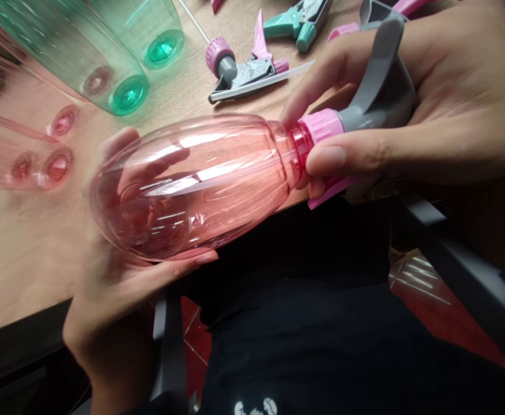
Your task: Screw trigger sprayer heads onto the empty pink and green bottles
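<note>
A clear pink spray bottle [218, 173] lies tilted on its side in the air, near the table's front edge. Round its wide base my left hand [109, 276] is wrapped, the fingers showing through the plastic. At the neck, my right hand [408, 115] grips the pink collar [324, 125] between thumb and fingers. A grey and pink trigger sprayer head [377, 86] sits on the bottle's mouth, partly hidden by that hand. Inside the bottle a thin dip tube runs lengthwise.
Green bottles [118, 57] and more pink bottles [19, 150] stand at the left of the wooden table [27, 248]. A loose pink and grey sprayer head [248, 69] and a teal one [298, 26] lie at the back. Below are dark clothing and red floor tiles [447, 305].
</note>
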Action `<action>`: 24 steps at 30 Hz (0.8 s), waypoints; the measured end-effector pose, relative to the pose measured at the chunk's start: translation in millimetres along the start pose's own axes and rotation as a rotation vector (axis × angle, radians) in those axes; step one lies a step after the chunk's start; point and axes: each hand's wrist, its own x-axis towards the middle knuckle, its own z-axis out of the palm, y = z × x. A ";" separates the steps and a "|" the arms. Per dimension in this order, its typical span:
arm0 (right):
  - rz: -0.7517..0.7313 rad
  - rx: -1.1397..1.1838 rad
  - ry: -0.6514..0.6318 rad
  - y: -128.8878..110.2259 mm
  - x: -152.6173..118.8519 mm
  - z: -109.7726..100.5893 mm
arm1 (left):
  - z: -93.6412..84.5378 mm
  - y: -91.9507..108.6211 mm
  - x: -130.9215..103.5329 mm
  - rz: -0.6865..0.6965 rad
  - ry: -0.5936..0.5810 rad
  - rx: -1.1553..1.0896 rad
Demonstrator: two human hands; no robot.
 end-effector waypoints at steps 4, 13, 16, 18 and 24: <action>0.030 -0.002 0.028 -2.0 1.3 1.3 | 1.2 2.5 -0.1 -0.022 0.013 0.002; 0.020 0.092 -0.002 -0.2 -2.2 0.0 | -0.7 -5.3 -4.0 -0.039 0.024 -0.012; 0.002 0.172 -0.062 4.1 -1.2 -1.4 | -2.8 -7.2 -5.3 -0.007 -0.003 -0.007; -0.002 0.254 -0.117 6.7 0.6 -2.6 | -4.7 -7.3 -6.1 -0.004 -0.032 -0.014; -0.065 0.199 -0.172 14.9 2.6 -6.7 | -9.3 -4.1 -9.8 -0.090 -0.050 0.013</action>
